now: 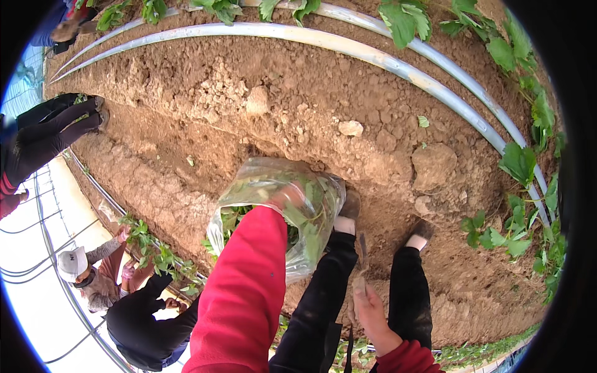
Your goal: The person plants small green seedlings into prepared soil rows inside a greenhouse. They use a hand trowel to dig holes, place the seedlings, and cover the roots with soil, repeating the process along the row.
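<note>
My left arm, in a red sleeve, reaches down into a clear plastic bag (322, 200) on the soil. Green leafy plants (229, 219) that look like strawberry seedlings fill the bag. Only a blur of my left hand (290, 195) shows through the plastic, so its grip is hidden. My right hand (371, 310) is low, between my black-trousered legs, with its fingers closed around a small hand tool (364, 254). That tool has a pale handle and a narrow metal blade pointing away from me. My shoes stand in the furrow, the left one against the bag.
Two pale hoses (289, 31) curve along the raised bed beyond the furrow. Soil clods (433, 165) and a stone (350, 128) lie on its slope. Leafy plants (517, 163) line the right. At left are a person in a white cap (74, 263) and other people.
</note>
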